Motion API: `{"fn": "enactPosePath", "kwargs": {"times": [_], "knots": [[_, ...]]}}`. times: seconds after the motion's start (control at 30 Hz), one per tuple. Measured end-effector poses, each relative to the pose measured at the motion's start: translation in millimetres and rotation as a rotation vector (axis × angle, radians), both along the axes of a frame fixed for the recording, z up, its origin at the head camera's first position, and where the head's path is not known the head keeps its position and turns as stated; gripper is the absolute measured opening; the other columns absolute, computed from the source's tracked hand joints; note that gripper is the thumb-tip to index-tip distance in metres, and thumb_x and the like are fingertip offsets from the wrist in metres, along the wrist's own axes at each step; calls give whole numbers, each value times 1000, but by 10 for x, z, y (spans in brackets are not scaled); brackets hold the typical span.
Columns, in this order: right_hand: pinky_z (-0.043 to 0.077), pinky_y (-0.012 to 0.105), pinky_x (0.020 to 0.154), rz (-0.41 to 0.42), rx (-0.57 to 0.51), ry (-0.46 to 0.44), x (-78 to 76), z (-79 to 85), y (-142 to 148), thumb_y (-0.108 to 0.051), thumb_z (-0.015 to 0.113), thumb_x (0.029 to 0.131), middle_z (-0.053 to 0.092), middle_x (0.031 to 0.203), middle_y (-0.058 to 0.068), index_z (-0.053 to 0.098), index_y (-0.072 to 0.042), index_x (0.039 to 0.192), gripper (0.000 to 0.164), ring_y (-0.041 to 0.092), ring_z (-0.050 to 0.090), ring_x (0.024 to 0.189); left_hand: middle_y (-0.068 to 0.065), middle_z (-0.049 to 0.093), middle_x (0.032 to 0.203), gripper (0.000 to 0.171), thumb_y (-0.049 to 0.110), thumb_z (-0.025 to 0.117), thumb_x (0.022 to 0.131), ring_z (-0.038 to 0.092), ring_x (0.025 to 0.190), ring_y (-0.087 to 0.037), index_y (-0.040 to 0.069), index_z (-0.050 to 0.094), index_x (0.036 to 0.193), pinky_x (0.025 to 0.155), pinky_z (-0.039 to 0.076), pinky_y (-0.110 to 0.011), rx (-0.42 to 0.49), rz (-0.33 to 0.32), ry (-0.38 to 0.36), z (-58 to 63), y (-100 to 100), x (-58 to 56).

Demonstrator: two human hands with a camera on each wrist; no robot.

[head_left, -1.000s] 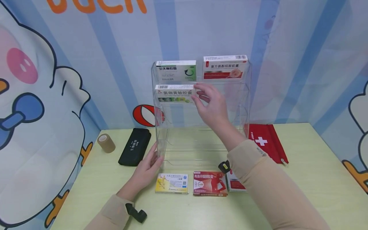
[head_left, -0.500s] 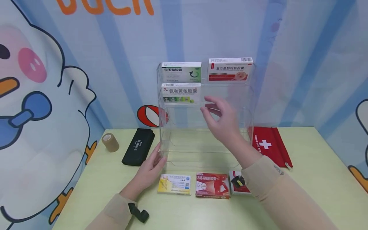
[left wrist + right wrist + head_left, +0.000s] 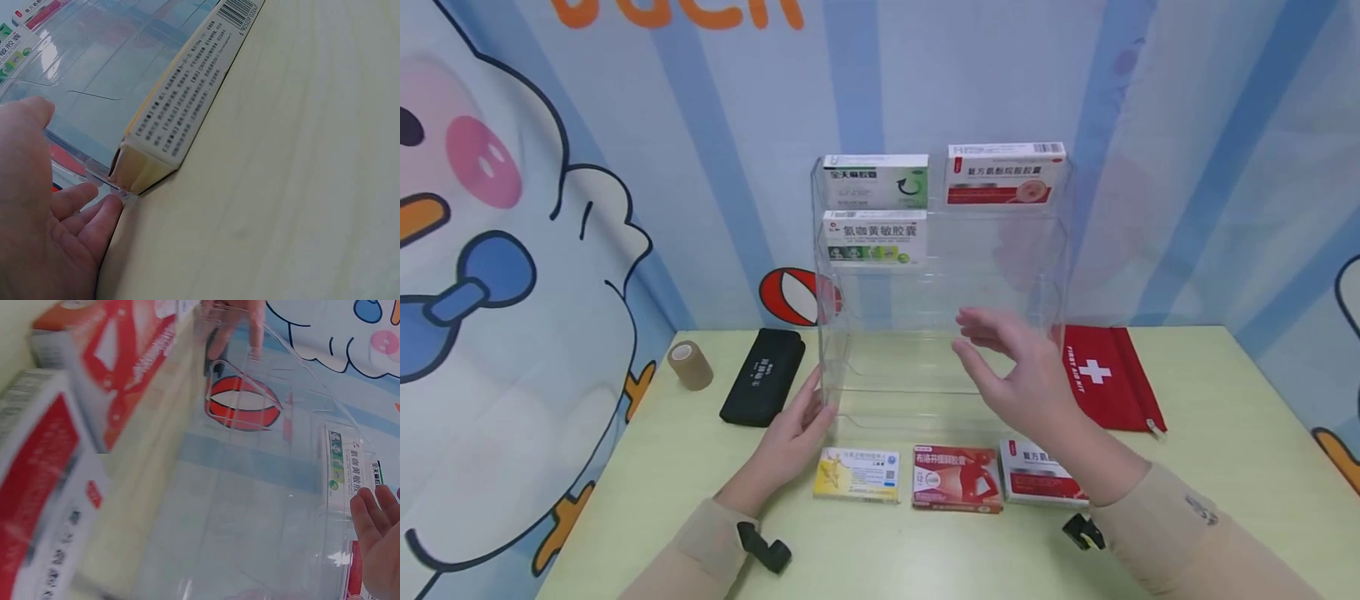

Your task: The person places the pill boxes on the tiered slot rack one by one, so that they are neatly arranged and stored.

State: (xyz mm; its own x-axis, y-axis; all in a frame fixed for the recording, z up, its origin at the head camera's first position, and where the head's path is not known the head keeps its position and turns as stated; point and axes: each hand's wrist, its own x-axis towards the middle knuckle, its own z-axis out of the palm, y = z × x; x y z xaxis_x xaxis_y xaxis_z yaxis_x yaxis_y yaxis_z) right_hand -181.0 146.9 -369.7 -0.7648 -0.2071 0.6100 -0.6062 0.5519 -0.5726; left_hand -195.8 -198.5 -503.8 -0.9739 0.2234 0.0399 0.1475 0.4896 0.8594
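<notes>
The head view is showing a clear tiered display rack (image 3: 910, 335) standing upright, its lower left side between the thumb and fingers of the left hand (image 3: 793, 433); they are holding that panel, thumb toward the front edge, fingers round the outside. The right hand (image 3: 1030, 379) is hovering before the rack, thumb and fingers parted wide, gripping nothing.

The rack is looking like thin, stiff plastic: probably light, slick, liable to slide or crack if pushed, so low on both side panels is seeming the best hold.

Beyond and left of the right fingertips, the 氨咖黄敏胶囊 box (image 3: 876, 242) is sitting on the second tier; above it the 全天麻胶囊 box (image 3: 877, 185) is resting on the top tier, with a red-and-white capsule box (image 3: 1006, 179) to its right.

Nearer than the right fingers, a red 布洛芬缓释胶囊 box (image 3: 957, 479) and another red-and-white box (image 3: 1037, 475), partly covered by the wrist, are lying flat; a yellow-and-white box (image 3: 857, 475) is lying just right of the left thumb.

Left of the left fingers, a black case (image 3: 763, 379) and a tan bandage roll (image 3: 691, 365) are resting; a red first aid pouch (image 3: 1108, 375) is lying right of the right fingers.
</notes>
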Motion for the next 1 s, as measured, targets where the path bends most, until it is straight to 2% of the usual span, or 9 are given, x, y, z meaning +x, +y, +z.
{"fn": "enactPosePath", "kwargs": {"times": [0.2, 0.4, 0.43, 0.5, 0.6, 0.67, 0.73, 0.9, 1.0], "knots": [[51, 6, 103, -10, 101, -43, 204, -139, 122, -20, 85, 98, 77, 138, 4, 68, -14, 147, 53, 21, 78, 123, -11, 43, 176, 77, 51, 57, 114, 48, 161, -31, 43, 13, 177, 128, 45, -51, -9, 14, -14, -5, -16, 7], [69, 36, 96, -33, 201, -28, 374, -247, 284, -20, 89, 93, 80, 132, 2, 70, -14, 142, 53, 18, 81, 114, -10, 42, 177, 75, 52, 56, 114, 47, 161, -31, 45, 14, 176, 129, 44, -51, 3, 12, -12, 12, 3, 3], [69, 35, 95, -38, 211, -28, 399, -264, 315, -19, 90, 92, 80, 131, 2, 71, -14, 141, 52, 18, 81, 112, -10, 42, 177, 75, 52, 56, 114, 47, 161, -31, 46, 14, 176, 129, 44, -51, 3, 11, -14, 15, 2, 2], [67, 24, 95, -44, 219, -30, 443, -299, 376, -18, 91, 91, 81, 128, 1, 72, -14, 139, 52, 17, 81, 110, -10, 41, 178, 75, 53, 55, 114, 47, 162, -30, 46, 14, 176, 129, 44, -50, -2, 13, -23, 22, -6, 1], [55, 5, 97, -49, 212, -34, 484, -351, 484, -16, 92, 89, 81, 126, 0, 73, -14, 136, 51, 18, 81, 107, -9, 40, 179, 76, 54, 55, 114, 46, 162, -31, 46, 13, 176, 128, 45, -51, -9, 18, -24, 25, -12, -9], [51, 0, 96, -60, 212, -43, 500, -387, 549, -16, 92, 89, 81, 124, 0, 73, -14, 135, 50, 18, 81, 106, -8, 39, 179, 76, 53, 56, 113, 46, 162, -30, 48, 13, 175, 128, 45, -51, -11, 26, -24, 28, -20, -12], [56, 5, 94, -78, 219, -61, 517, -427, 611, -17, 93, 89, 81, 122, 0, 73, -15, 133, 49, 18, 81, 104, -9, 40, 179, 76, 52, 56, 114, 46, 162, -30, 47, 13, 176, 128, 45, -51, -7, 23, -17, 28, -28, -15], [70, 33, 87, -131, 264, -162, 584, -524, 749, -21, 93, 89, 81, 119, 1, 72, -14, 130, 47, 21, 80, 103, -15, 45, 174, 76, 46, 56, 115, 49, 160, -32, 41, 13, 177, 130, 43, -51, 14, -15, -6, 18, -25, -13], [71, 38, 86, -151, 297, -246, 620, -573, 830, -26, 94, 88, 80, 122, 4, 71, -13, 132, 51, 24, 80, 106, -15, 47, 173, 75, 45, 56, 115, 50, 159, -32, 41, 14, 177, 130, 43, -51, 10, -14, -4, 5, -16, -10]]}}
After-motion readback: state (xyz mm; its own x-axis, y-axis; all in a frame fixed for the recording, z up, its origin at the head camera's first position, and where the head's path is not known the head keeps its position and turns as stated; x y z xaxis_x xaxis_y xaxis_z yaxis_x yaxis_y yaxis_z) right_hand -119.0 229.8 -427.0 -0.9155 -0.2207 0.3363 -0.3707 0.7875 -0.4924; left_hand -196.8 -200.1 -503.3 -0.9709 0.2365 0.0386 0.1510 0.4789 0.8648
